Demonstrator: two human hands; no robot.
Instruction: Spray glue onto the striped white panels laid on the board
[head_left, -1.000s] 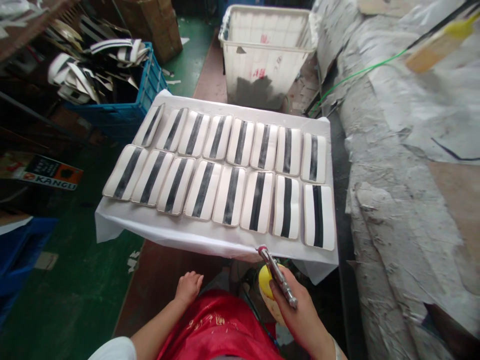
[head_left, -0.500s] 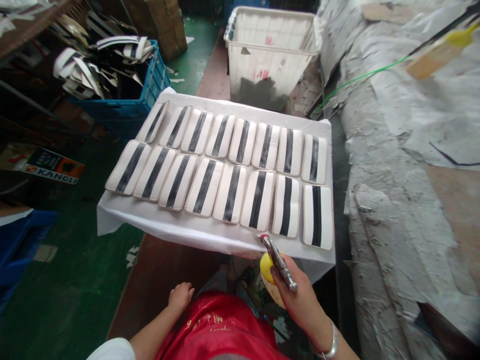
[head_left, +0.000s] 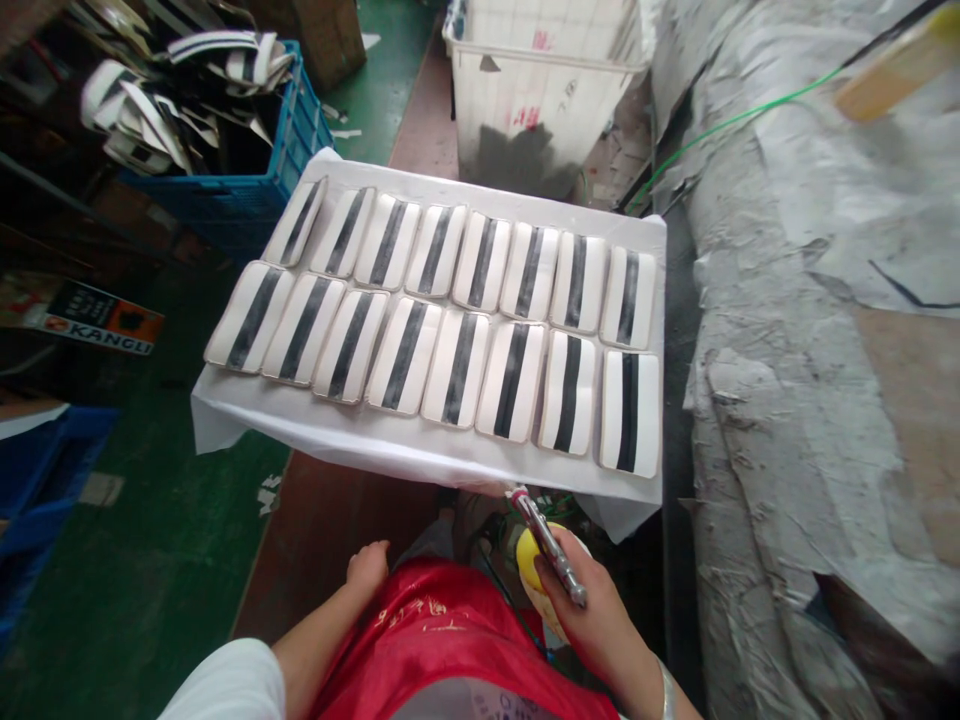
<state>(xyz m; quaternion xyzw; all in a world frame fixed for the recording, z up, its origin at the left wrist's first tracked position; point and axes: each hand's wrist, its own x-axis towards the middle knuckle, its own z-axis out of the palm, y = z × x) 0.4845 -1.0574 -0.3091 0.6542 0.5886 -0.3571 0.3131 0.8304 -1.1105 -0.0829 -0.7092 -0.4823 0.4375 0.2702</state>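
My right hand [head_left: 592,600] is closed around a metal spray gun [head_left: 550,548] with a yellow-topped bottle [head_left: 531,562] beneath it. The gun's nozzle points toward the near edge of the cloth-covered table [head_left: 360,430]. My left hand [head_left: 369,566], loosely curled with nothing visible in it, hangs in front of the red apron. On the white cloth lie two rows of white rounded-corner panels [head_left: 634,440], each with a dark stripe down its middle. The stripes in the near right corner look blacker than the greyer ones farther left.
A blue crate [head_left: 300,130] heaped with striped pieces stands beyond the table's left corner. Behind the table is a large white bin [head_left: 551,80]. A paper-covered surface [head_left: 787,400] runs along the right, with a green hose [head_left: 742,122] and an orange-yellow bottle [head_left: 885,85].
My view has tipped slightly, so the table and panels sit higher in the picture. The spray gun has drawn back a little toward me, off the table's near edge.
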